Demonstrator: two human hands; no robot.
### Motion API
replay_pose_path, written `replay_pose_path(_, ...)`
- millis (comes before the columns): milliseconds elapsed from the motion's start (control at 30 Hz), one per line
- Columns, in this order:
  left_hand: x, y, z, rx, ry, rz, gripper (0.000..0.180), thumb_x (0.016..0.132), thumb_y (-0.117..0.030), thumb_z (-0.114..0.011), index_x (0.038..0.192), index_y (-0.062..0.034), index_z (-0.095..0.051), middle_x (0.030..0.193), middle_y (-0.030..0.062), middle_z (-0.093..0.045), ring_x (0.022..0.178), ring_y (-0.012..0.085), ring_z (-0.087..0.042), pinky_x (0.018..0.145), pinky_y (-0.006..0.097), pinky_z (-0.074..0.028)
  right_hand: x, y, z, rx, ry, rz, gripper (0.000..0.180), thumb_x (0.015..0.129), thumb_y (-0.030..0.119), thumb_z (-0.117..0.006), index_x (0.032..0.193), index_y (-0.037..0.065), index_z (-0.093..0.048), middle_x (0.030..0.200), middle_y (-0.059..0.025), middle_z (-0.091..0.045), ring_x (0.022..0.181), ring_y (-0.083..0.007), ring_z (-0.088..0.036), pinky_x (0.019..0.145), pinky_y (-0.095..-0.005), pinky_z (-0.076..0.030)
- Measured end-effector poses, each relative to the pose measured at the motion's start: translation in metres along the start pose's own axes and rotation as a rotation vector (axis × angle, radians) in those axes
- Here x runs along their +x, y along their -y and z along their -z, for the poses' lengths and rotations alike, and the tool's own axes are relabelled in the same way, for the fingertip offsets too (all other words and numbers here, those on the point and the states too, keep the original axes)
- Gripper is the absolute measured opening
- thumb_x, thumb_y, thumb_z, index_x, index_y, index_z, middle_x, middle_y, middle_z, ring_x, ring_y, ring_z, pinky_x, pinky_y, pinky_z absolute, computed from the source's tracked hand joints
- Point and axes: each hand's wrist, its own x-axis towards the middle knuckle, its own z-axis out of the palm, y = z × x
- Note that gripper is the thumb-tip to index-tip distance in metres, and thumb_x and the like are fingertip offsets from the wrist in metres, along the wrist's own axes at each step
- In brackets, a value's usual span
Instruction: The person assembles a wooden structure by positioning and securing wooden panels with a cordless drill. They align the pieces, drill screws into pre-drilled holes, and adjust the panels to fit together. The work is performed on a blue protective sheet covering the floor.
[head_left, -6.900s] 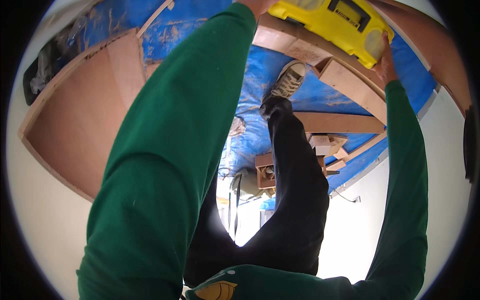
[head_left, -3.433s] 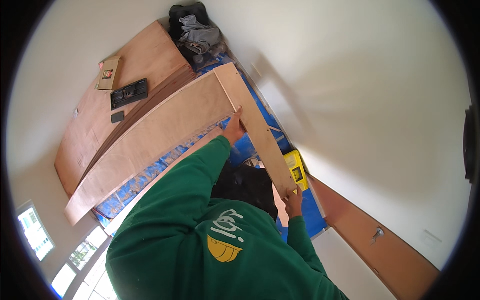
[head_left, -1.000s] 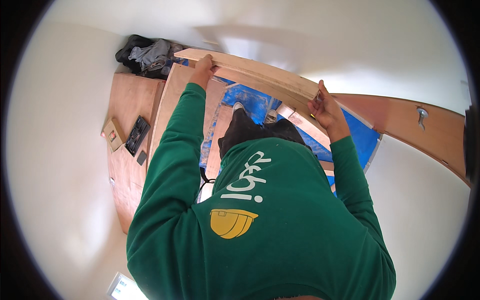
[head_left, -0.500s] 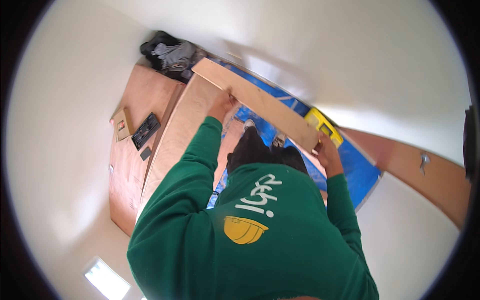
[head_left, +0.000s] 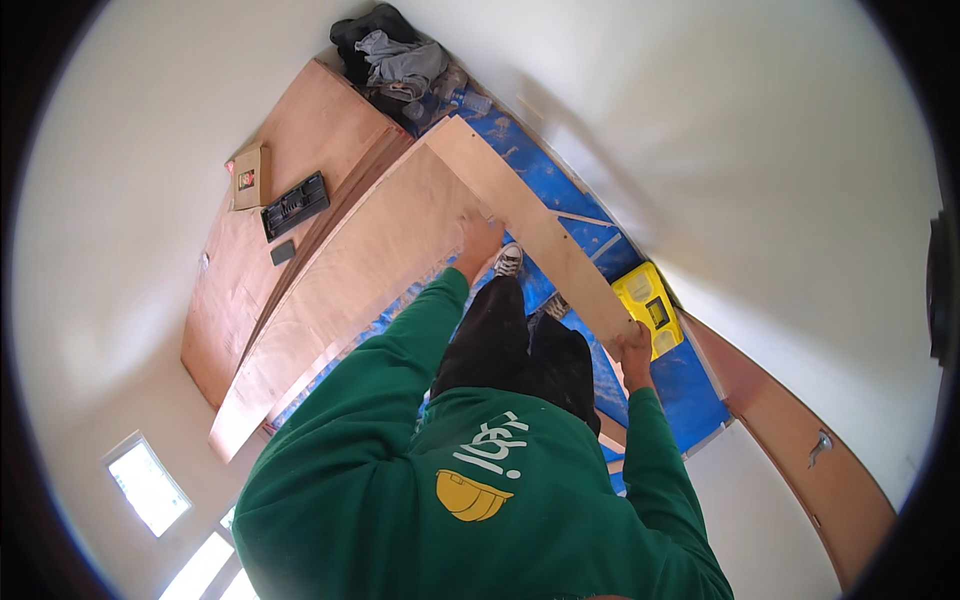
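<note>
I am holding a large light wooden panel (head_left: pixel 360 270) with a long narrow side board (head_left: pixel 530 220) along its far edge. My left hand (head_left: pixel 478 240) grips the panel where its face meets the side board. At the near end of that board, my right hand (head_left: pixel 632 346) is closed around it, just beside a yellow tool case (head_left: pixel 655 310). Green sleeves cover both of my arms. My dark trousers and one shoe (head_left: pixel 508 260) show below the panel on the blue floor sheet (head_left: pixel 690 385).
A darker brown panel (head_left: pixel 250 290) lies to the left, carrying a black tray (head_left: pixel 295 205) and a small cardboard box (head_left: pixel 248 178). A heap of clothing (head_left: pixel 395 50) sits in the far corner. A brown door with a metal handle (head_left: pixel 820 448) is at the right, white walls all round.
The view has swung, so the panel now runs further to the left and the yellow case sits right by my right hand. Both hands stay on the panel.
</note>
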Motion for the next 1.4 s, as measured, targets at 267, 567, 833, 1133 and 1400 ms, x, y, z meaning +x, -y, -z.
replay_pose_path(267, 0.187, -0.044, 0.123, 0.437, -0.31, -0.54, 0.096, 0.097, -0.05, -0.082, 0.165, 0.0049, -0.041, 0.16, 0.0356, -0.05, 0.152, 0.0533, -0.045, 0.126, 0.06, -0.038, 0.012, 0.024, -0.027, 0.001, 0.052, -0.051, 0.069, 0.098, -0.005, -0.074, 0.163, 0.007, -0.051, 0.15, -0.0164, -0.065, 0.13, -0.0272, -0.068, 0.107, -0.0396, -0.059)
replay_pose_path(567, 0.209, -0.053, 0.147, 0.598, 0.056, -0.508, 0.071, 0.098, -0.047, -0.081, 0.147, 0.0005, -0.062, 0.145, 0.0286, -0.068, 0.141, 0.0457, -0.061, 0.119, 0.053, -0.048, -0.009, 0.059, -0.016, -0.017, 0.061, -0.264, 0.073, 0.095, 0.001, -0.077, 0.163, 0.011, -0.053, 0.129, -0.0117, -0.071, 0.104, -0.0194, -0.071, 0.081, -0.0349, -0.06)
replay_pose_path(833, 0.23, -0.048, 0.153, 0.485, 0.142, -0.481, 0.061, 0.096, -0.04, -0.084, 0.143, -0.0003, -0.074, 0.13, 0.0209, -0.081, 0.119, 0.0357, -0.078, 0.106, 0.043, -0.058, -0.023, 0.058, -0.018, 0.153, 0.075, -0.425, 0.06, 0.103, 0.025, -0.08, 0.16, 0.023, -0.06, 0.123, -0.0097, -0.071, 0.092, -0.0174, -0.068, 0.071, -0.0341, -0.055)
replay_pose_path(1133, 0.236, -0.06, 0.161, 0.502, 0.253, -0.45, 0.052, 0.101, -0.037, -0.08, 0.136, 0.0022, -0.077, 0.123, 0.0205, -0.083, 0.115, 0.03, -0.079, 0.1, 0.039, -0.059, -0.022, 0.04, -0.027, -0.054, -0.008, -0.112, 0.059, 0.099, 0.02, -0.079, 0.154, 0.01, -0.061, 0.15, -0.0231, -0.068, 0.143, -0.0384, -0.062, 0.12, -0.0438, -0.049)
replay_pose_path(1400, 0.274, -0.051, 0.179, 0.702, 0.259, -0.424, 0.057, 0.107, -0.043, -0.072, 0.144, 0.0009, -0.07, 0.137, 0.0218, -0.077, 0.128, 0.0373, -0.073, 0.11, 0.046, -0.055, -0.018, 0.024, -0.048, 0.025, -0.082, -0.026, 0.066, 0.099, 0.02, -0.076, 0.161, 0.011, -0.054, 0.15, -0.0274, -0.067, 0.142, -0.0464, -0.063, 0.119, -0.0489, -0.051)
